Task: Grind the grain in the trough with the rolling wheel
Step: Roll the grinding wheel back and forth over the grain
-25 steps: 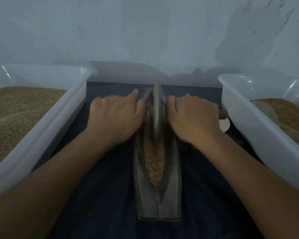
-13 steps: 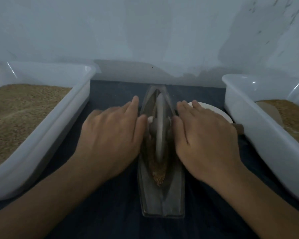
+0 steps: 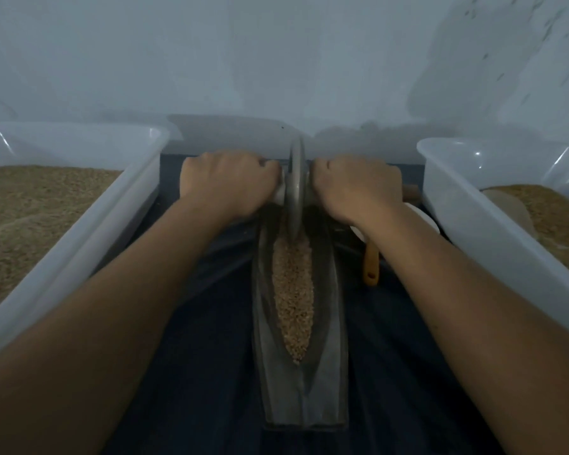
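A long grey boat-shaped trough [image 3: 334, 372] lies lengthwise on a dark cloth in front of me. Brown grain [image 3: 293, 290] fills its groove. The grey rolling wheel [image 3: 295, 188] stands on edge at the trough's far end. My left hand [image 3: 227, 182] grips the wheel's axle handle on the left side, fingers curled over it. On the right side my right hand [image 3: 355, 185] grips the other handle the same way. Both arms are stretched forward.
A white plastic tub [image 3: 89, 224] of brown grain stands at the left, and another white tub [image 3: 493, 231] with grain at the right. A white bowl [image 3: 421, 218] and an orange-handled tool [image 3: 372, 264] lie between the trough and the right tub. A wall rises behind.
The wheel has rolled from the trough's middle to its far end. My hands went forward with it, and their fingers have curled over the handles. More grain is uncovered in the groove.
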Demonstrator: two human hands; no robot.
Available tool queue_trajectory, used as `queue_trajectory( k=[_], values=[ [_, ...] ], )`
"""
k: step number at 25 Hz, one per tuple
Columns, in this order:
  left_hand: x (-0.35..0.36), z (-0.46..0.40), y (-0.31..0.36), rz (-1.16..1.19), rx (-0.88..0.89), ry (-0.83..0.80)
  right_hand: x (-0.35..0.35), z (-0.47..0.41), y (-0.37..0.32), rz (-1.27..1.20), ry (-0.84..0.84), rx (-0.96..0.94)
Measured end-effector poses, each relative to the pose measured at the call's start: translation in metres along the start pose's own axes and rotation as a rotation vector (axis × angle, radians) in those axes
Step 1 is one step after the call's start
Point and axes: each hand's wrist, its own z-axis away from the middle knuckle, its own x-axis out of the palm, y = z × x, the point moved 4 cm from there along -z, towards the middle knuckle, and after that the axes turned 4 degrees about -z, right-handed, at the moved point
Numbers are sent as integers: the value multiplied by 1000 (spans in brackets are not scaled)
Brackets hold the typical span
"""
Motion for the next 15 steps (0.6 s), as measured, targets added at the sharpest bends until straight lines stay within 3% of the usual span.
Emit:
queue_trajectory(
  k=[3,6,9,11,15],
  values=[
    [-5,49,7,-96,138,164,-7,43,-3,-61,66,-75],
    [-13,117,-1,112,126,246,-20,109,-3,-119,83,-179],
    [-17,156,0,85,185,344,-31,147,0,-121,169,-232],
    [-17,151,0,71,191,303,-30,144,0,-98,186,-253],
    [-10,79,6,25,87,146,-11,67,-2,-67,-10,-146]
  ],
)
